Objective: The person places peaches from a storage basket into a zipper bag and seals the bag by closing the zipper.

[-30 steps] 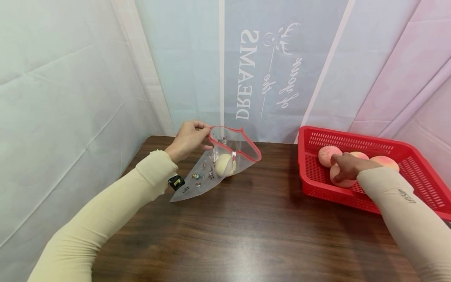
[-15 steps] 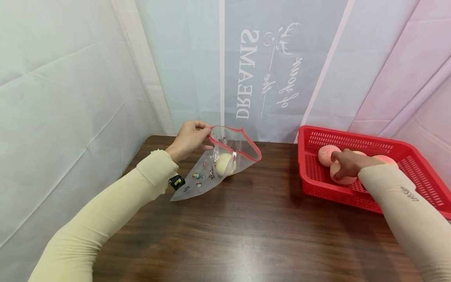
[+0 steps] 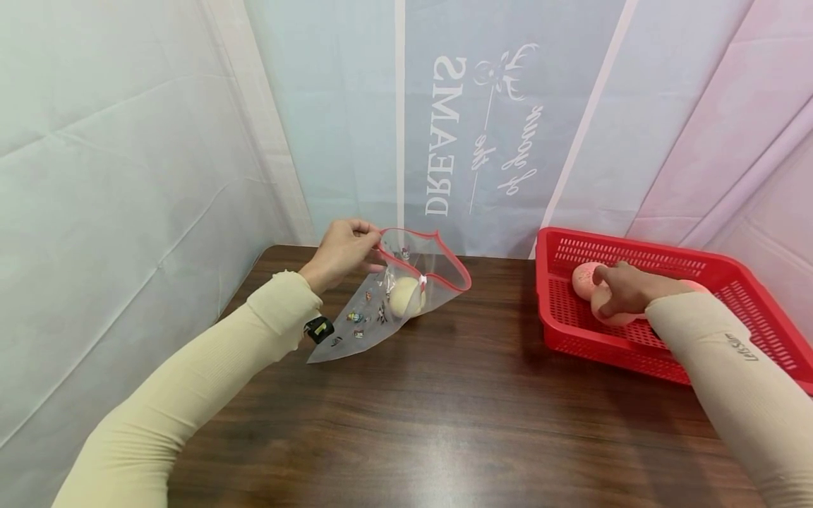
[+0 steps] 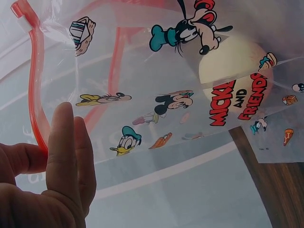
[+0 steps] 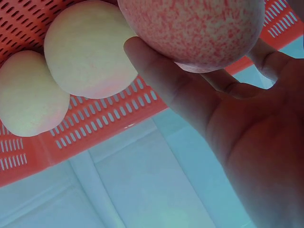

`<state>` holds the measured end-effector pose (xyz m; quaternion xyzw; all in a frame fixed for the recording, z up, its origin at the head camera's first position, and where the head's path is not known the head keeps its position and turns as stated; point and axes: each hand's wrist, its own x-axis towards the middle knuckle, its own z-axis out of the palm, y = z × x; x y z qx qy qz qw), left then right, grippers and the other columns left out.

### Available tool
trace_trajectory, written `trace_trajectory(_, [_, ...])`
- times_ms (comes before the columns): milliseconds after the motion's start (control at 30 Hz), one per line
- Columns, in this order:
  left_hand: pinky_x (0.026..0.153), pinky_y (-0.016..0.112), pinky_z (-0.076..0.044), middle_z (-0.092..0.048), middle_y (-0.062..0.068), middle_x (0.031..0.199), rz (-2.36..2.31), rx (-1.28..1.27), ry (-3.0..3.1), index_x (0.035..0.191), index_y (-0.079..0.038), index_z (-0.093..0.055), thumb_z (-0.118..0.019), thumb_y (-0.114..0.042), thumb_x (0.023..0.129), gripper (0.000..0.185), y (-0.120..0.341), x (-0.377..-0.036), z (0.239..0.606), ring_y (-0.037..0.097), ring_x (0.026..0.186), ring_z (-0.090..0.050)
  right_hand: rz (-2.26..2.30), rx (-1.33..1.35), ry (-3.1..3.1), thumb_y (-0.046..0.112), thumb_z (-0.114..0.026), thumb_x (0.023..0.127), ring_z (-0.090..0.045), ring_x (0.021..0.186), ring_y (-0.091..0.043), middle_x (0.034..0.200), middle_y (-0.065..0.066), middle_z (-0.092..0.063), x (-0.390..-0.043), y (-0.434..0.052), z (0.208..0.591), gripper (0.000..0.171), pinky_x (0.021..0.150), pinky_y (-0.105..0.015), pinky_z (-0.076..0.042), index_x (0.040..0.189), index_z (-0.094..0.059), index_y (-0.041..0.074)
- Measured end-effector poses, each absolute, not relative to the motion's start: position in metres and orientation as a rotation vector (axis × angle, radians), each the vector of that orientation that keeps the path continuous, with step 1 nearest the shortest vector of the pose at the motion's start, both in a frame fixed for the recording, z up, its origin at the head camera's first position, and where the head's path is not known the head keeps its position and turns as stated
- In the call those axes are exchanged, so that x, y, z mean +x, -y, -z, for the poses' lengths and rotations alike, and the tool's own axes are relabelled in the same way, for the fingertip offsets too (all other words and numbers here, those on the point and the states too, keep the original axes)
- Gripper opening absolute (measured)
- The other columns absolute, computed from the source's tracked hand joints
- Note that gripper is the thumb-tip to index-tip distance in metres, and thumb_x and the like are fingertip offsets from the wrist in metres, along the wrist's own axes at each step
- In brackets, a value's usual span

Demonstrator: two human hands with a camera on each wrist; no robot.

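My left hand [image 3: 346, 250] pinches the red zip edge of a clear zip bag [image 3: 365, 321] printed with cartoon figures, and its mouth hangs open. Inside the bag lies a pale, cream-coloured peach [image 3: 404, 296], seen through the plastic in the left wrist view as well. Over the red basket [image 3: 555, 335] on the right, my right hand [image 3: 629, 288] grips a speckled pink peach [image 5: 199, 28], its fingers and thumb around the fruit. Touching or very near it is another pink peach [image 3: 584, 281]. Two paler peaches, one a large peach [image 5: 90, 52], sit in the basket beyond the fingers.
The dark wooden table [image 3: 438, 416] spans between bag and basket. A printed cloth backdrop [image 3: 356, 127] rises behind the table's far edge, and a white cloth [image 3: 127, 176] hangs along the left. A black wrist camera [image 3: 319, 329] sits under the left cuff.
My right hand has settled around the speckled peach, which has shifted slightly to the left and away from me within the basket. The left hand and bag stay practically still.
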<state>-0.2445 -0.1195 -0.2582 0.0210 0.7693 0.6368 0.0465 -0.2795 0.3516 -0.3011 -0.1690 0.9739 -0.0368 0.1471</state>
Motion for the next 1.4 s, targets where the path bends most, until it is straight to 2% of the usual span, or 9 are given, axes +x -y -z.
trace_trajectory(133, [0.072,0.034,-0.065,-0.064,0.016,0.096,-1.936,0.067,-2.351,0.117,0.009,-0.059,-0.047,-0.002,0.098,0.025,0.119,-0.244,0.259,0.018,0.079,-0.066,0.106,-0.509,-2.827,0.017,-0.087,0.070,-0.052,0.095,-0.044,0.102,-0.032,-0.052,-0.279,-0.349,0.299,0.063,0.079,-0.059,-0.053,0.117,-0.055,-0.010])
trace_trajectory(400, [0.074,0.035,-0.065,-0.063,0.027,0.111,-1.934,0.063,-2.341,0.117,0.008,-0.058,-0.047,-0.002,0.098,0.025,0.119,-0.244,0.258,0.018,0.080,-0.066,0.121,-0.487,-2.829,0.017,-0.087,0.070,-0.049,0.102,-0.048,0.111,-0.036,-0.051,-0.278,-0.346,0.295,0.066,0.085,-0.067,-0.050,0.121,-0.055,-0.010])
trace_trajectory(833, [0.073,0.036,-0.065,-0.066,0.015,0.095,-1.929,0.088,-2.362,0.116,0.007,-0.059,-0.048,-0.004,0.099,0.023,0.121,-0.244,0.259,0.019,0.080,-0.068,0.116,-0.535,-2.861,0.016,-0.086,0.069,-0.053,0.089,-0.039,0.104,-0.033,-0.050,-0.280,-0.339,0.293,0.064,0.072,-0.054,-0.055,0.119,-0.055,-0.010])
trace_trajectory(1033, [0.077,0.039,-0.065,-0.066,0.017,0.098,-1.932,0.071,-2.361,0.115,0.007,-0.059,-0.048,-0.003,0.099,0.023,0.120,-0.244,0.260,0.018,0.080,-0.068,0.152,-0.547,-2.864,0.013,-0.085,0.069,-0.053,0.089,-0.039,0.104,-0.032,-0.051,-0.282,-0.335,0.290,0.061,0.071,-0.054,-0.056,0.118,-0.055,-0.009])
trace_trajectory(1233, [0.075,0.037,-0.065,-0.066,0.017,0.097,-1.929,0.063,-2.361,0.116,0.007,-0.059,-0.048,-0.003,0.099,0.023,0.121,-0.243,0.259,0.018,0.079,-0.068,0.157,-0.547,-2.866,0.013,-0.086,0.069,-0.053,0.092,-0.040,0.105,-0.031,-0.054,-0.283,-0.332,0.286,0.060,0.077,-0.059,-0.056,0.117,-0.056,-0.009])
trace_trajectory(1400, [0.073,0.036,-0.065,-0.066,0.014,0.094,-1.927,0.063,-2.360,0.116,0.006,-0.059,-0.048,-0.004,0.099,0.023,0.121,-0.242,0.258,0.018,0.079,-0.068,0.152,-0.543,-2.870,0.013,-0.086,0.069,-0.053,0.091,-0.039,0.104,-0.029,-0.054,-0.284,-0.331,0.284,0.061,0.075,-0.056,-0.057,0.118,-0.056,-0.007])
